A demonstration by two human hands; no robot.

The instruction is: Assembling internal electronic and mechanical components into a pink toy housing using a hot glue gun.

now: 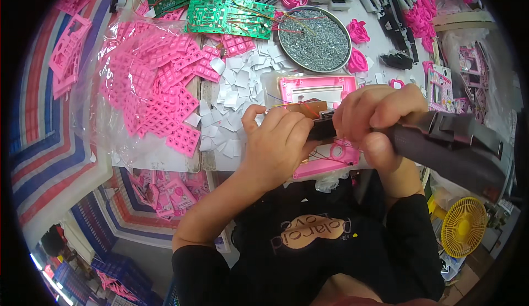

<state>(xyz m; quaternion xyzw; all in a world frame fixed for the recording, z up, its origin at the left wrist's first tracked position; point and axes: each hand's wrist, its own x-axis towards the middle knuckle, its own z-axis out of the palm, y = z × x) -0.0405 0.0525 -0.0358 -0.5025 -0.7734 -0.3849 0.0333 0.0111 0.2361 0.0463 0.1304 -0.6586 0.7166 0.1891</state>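
My right hand (pixel 380 118) is closed round a thick, dark electric screwdriver (pixel 452 152). Its body slants out to the right, and its tip is hidden. My left hand (pixel 278 146) presses its curled fingers on a black plastic part (pixel 320 128) right beside the right fingers. Beneath both hands lies a pink plastic casing (pixel 317 168) with a round opening and thin wires. A brown circuit board (pixel 306 107) shows just past the left fingers. Behind it sits another pink frame (pixel 319 83). My hands cover much of the casing.
A round tray of small metal screws (pixel 314 39) stands beyond the hands. White paper-like squares (pixel 237 85) and pink keypad pieces (pixel 160 74) spread leftward. Green circuit boards (pixel 228 17) and black strips (pixel 391 19) lie at the back. A yellow fan (pixel 464 227) is at lower right.
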